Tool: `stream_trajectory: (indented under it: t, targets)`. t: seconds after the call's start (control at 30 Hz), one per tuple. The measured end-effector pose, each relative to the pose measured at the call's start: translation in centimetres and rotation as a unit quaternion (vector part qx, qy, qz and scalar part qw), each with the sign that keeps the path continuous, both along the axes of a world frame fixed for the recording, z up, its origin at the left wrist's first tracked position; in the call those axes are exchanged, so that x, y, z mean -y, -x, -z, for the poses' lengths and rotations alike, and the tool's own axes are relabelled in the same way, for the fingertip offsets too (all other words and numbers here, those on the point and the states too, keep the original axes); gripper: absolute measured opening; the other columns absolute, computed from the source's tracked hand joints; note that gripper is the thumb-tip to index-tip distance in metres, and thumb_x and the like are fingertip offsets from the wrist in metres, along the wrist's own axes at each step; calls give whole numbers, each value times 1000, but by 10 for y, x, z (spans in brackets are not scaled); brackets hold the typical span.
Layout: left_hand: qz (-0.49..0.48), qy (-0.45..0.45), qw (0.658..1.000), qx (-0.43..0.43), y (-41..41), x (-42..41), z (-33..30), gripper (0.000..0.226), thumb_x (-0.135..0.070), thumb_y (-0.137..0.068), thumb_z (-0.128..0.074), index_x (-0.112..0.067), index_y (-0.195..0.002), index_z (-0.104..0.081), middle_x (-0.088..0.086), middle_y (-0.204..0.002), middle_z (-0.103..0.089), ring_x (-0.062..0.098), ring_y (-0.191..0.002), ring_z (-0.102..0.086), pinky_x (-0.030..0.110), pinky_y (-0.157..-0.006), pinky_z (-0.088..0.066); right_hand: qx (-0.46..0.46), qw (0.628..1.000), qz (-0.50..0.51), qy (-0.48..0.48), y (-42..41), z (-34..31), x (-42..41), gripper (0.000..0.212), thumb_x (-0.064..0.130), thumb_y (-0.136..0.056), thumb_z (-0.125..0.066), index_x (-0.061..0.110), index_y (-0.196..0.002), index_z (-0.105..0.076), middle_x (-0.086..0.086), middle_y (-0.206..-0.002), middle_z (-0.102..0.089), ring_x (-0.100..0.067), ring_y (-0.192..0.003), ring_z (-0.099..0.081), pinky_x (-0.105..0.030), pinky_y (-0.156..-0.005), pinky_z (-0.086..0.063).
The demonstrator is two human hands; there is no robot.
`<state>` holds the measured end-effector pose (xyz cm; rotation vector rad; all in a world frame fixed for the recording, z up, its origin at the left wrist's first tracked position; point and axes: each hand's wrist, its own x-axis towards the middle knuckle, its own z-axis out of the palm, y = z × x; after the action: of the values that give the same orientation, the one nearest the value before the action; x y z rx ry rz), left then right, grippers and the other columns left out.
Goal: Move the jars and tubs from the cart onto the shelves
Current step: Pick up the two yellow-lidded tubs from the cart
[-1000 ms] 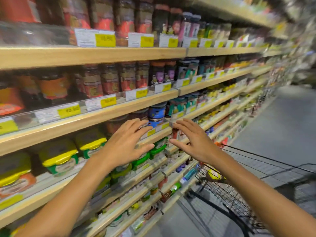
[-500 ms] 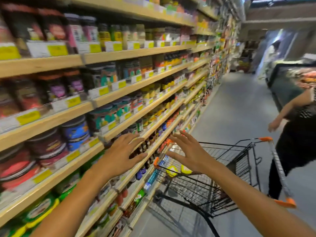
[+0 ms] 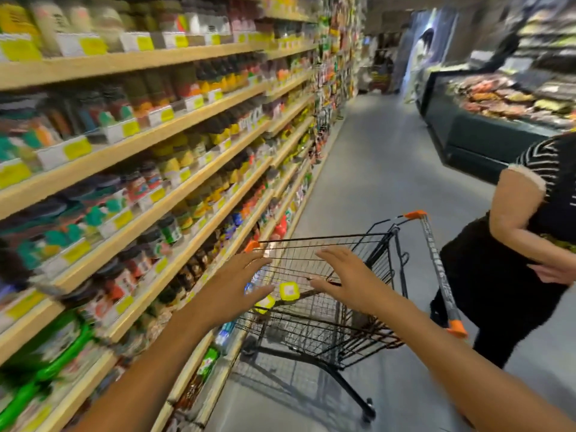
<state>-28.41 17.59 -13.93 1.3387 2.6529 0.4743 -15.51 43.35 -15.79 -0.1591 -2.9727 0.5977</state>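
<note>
Since the earlier frame we have swung from shelves (image 3: 199, 194) to cart (image 3: 343, 313); left hand (image 3: 240, 288) and right hand (image 3: 346, 282), both open and empty, flank the yellow-lidded tubs (image 3: 288, 290) lying just below, between them.

— Aisle access? The cart (image 3: 327, 294) stands open-topped beside packed shelves (image 3: 174, 194), its basket nearly bare.

— A bystander (image 3: 511, 275) crowds its handle (image 3: 436, 269); the floor (image 3: 383, 169) beyond lies clear.

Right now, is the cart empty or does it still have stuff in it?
Not empty. Two yellow-lidded tubs lie in the cart, seen between the open, empty left hand and right hand.
</note>
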Motion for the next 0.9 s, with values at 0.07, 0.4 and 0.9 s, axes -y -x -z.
stream_trajectory:
  t: [0.07, 0.4, 0.9]
  targets:
    - [10, 5, 1000, 3, 12, -13, 9, 66, -67, -94, -41, -38, -152, -31, -12, -161, -25, 12, -150, -20, 36, -120, -21, 13, 1000, 12, 10, 5, 9, -10, 82, 73, -90, -40, 26, -156, -29, 3, -162, -29, -20, -151, -19, -38, -124, -17]
    - [85, 18, 996, 33, 118, -84, 55, 71, -73, -89, -37, -38, -151, -32, -13, -158, -29, 10, -147, -27, 37, -118, -31, 25, 995, 94, 20, 61, 36, -40, 73, 64, -94, -48, 32, -156, -26, 8, -161, -29, -10, -149, -22, -26, -117, -17]
    - [121, 31, 982, 139, 261, -102, 132, 61, -51, -98, -51, -30, -152, -34, -8, -158, -32, 16, -146, -28, 38, -118, -27, 87, 986, 133, 59, 174, 85, -56, 73, 58, -95, -55, 33, -156, -25, 9, -161, -29, -6, -147, -21, -25, -120, -18]
